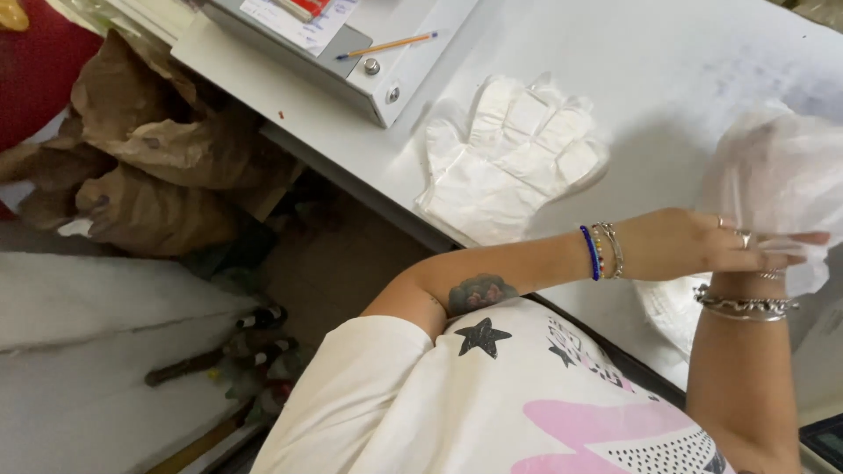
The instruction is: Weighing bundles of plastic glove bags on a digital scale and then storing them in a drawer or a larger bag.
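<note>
The white table (632,79) fills the upper right of the frame, running diagonally from top centre to the right edge. Left of it, in the upper left, crumpled brown paper (149,167) lies heaped below the table edge, and a grey-white sheet covers the lower left. The person's white printed shirt (492,395) takes up the bottom centre.

At the top centre a grey metal box (351,61) sits on the table with a pencil (388,45) lying on it. Just right of it, in the upper middle, a flat clear plastic glove (505,162) lies on the table, fingers spread toward the top, untouched by either hand.

At the right edge, the right hand (781,175) points upward inside a second thin plastic glove (777,167), which bunches loosely around it; how its fingers stand inside cannot be told through the film. The left hand (702,241), reaching across from the centre, pinches the lower edge of that glove near the right wrist, fingers narrow and closed on the film. Bracelets (601,252) ring the left wrist, and a chain sits on the right.

As a judgement, the work looks about halfway: one glove is nearly on and being drawn at its cuff, while the flat one on the table is not yet worn.
</note>
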